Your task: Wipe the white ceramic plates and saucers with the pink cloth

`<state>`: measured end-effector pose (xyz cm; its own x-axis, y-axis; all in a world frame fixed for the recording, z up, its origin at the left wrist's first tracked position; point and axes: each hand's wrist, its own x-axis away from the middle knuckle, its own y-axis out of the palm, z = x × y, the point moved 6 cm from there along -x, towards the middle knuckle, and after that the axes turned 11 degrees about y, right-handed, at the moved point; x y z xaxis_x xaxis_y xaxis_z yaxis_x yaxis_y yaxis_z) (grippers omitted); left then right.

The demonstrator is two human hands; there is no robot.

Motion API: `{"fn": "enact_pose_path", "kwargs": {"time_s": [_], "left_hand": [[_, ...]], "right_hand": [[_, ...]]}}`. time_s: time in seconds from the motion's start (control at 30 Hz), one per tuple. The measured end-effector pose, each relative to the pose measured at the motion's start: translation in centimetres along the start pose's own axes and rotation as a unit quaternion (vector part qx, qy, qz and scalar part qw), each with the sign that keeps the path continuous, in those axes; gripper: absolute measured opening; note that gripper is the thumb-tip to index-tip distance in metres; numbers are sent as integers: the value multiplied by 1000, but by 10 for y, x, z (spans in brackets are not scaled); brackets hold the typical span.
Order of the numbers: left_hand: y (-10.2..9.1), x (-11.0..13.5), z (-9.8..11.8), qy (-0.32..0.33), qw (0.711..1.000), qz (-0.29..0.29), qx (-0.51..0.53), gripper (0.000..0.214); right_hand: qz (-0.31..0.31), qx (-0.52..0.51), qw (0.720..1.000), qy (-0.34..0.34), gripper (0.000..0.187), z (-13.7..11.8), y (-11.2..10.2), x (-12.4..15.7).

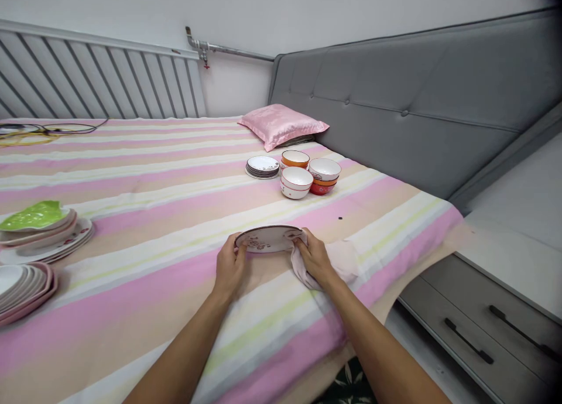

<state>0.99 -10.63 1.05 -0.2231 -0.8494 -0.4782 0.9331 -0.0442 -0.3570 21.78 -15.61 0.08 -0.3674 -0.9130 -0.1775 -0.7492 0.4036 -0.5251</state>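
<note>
My left hand (229, 267) grips the left rim of a small white plate with a floral pattern (267, 239), held just above the striped bed sheet (153, 216). My right hand (315, 259) is closed on a pale pink cloth (342, 260), pressing it against the plate's right rim. The cloth wraps round my fingers and trails to the right over the sheet. Both forearms reach in from the bottom of the view.
Farther back stand a stack of small plates (262, 166) and several orange and white bowls (311, 174). Stacks of larger plates (44, 231), one green on top, lie at the left edge. A pink pillow (281, 125), a grey headboard (417, 99) and a nightstand (504, 310) stand at right.
</note>
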Motion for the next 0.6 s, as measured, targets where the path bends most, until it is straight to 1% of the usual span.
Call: {"fn": "enact_pose_path", "kwargs": {"time_s": [0.1, 0.17, 0.23, 0.3, 0.37, 0.43, 0.53, 0.6], "left_hand": [[-2, 1, -8, -19, 999, -5, -50, 29], [2, 2, -13, -30, 998, -25, -42, 30], [9, 5, -16, -38, 997, -61, 1, 31], [20, 8, -16, -36, 992, -112, 41, 31], [27, 10, -13, -27, 988, -144, 54, 30], [27, 10, -8, -22, 988, -139, 59, 30], [21, 6, 1, -7, 993, -95, 63, 31], [13, 3, 10, 25, 996, -59, 54, 28]], "right_hand": [[25, 64, 997, -30, 18, -22, -10, 6], [44, 102, 992, -64, 19, -39, -20, 11], [76, 138, 984, -84, 20, -52, -32, 16], [108, 163, 976, -94, 20, -59, -42, 20], [120, 179, 970, -110, 20, -62, -47, 22], [110, 183, 969, -127, 20, -62, -46, 22], [84, 163, 973, -141, 19, -61, -41, 21], [73, 145, 976, -146, 20, -61, -36, 22]]}}
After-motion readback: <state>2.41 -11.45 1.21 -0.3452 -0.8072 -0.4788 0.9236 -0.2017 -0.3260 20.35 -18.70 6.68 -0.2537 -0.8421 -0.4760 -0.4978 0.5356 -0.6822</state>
